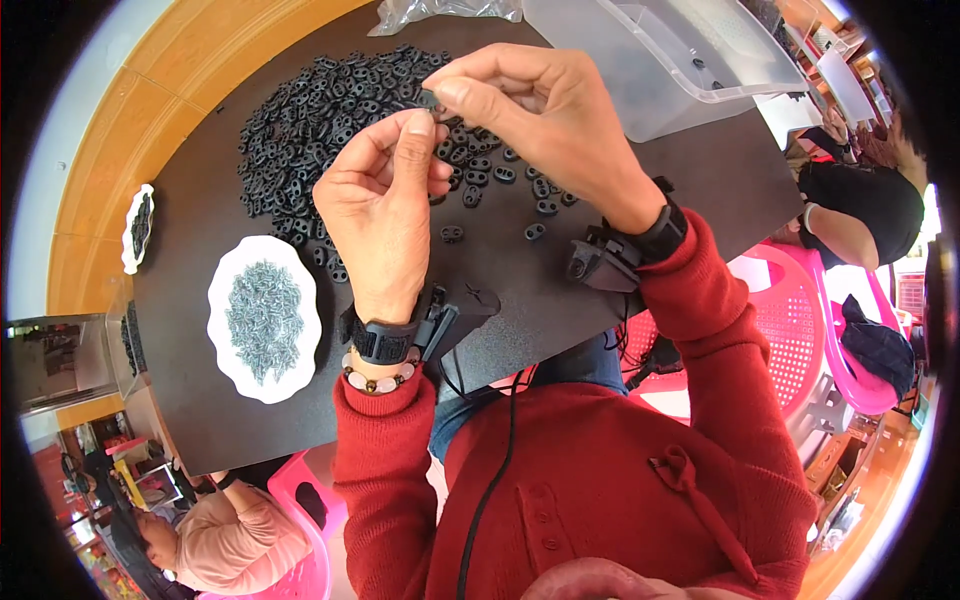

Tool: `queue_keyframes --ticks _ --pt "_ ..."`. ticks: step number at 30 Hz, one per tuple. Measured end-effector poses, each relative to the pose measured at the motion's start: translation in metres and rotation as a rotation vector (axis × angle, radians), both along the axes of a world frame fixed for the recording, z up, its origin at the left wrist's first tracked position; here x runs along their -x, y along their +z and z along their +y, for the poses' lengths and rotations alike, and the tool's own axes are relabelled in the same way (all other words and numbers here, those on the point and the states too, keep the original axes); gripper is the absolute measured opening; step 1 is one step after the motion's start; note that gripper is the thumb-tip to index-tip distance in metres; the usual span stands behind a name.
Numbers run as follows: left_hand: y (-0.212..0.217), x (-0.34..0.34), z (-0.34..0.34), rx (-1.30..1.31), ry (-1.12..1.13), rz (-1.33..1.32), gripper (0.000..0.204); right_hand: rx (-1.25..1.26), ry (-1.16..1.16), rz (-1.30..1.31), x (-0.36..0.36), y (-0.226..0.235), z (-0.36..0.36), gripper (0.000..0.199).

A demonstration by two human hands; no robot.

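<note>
My left hand [385,195] and my right hand [555,120] meet over a pile of black two-hole cord locks [320,130], fingertips almost touching. Between the right thumb and index finger is a small dark piece [428,99], mostly covered by the fingers; its kind is hard to make out. My left thumb and index finger are pinched together just below it, and whatever they hold is hidden. Left of my left wrist, a white scalloped plate [222,330] carries a heap of small metal springs [264,318]. A few loose cord locks [452,233] lie nearer to me.
A translucent plastic bin [660,110] stands at the back right of the dark table [520,300]. Beside it lies a clear plastic bag [440,10]. A smaller white dish [130,245] with dark pieces sits at the left edge. Other people sit at left and right on pink chairs [790,300].
</note>
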State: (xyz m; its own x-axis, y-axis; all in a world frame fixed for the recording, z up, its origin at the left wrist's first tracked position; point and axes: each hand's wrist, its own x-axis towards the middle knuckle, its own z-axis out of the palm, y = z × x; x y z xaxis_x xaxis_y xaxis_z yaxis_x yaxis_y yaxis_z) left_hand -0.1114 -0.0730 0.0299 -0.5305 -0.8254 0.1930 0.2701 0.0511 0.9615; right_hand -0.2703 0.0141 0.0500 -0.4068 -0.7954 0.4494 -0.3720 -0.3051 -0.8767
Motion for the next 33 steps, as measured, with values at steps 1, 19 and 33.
queue_keyframes --ticks 1,19,33 --pt "-0.001 0.000 0.000 0.001 0.002 0.000 0.023 -0.029 0.033 -0.026 0.001 0.002 0.001 0.022" --pt "0.001 0.001 0.001 0.023 -0.026 0.030 0.029 -0.103 -0.039 0.030 0.008 0.005 0.002 0.021" --pt "0.002 0.000 0.000 -0.021 -0.019 0.015 0.027 -0.100 -0.038 0.030 0.003 0.003 0.003 0.019"
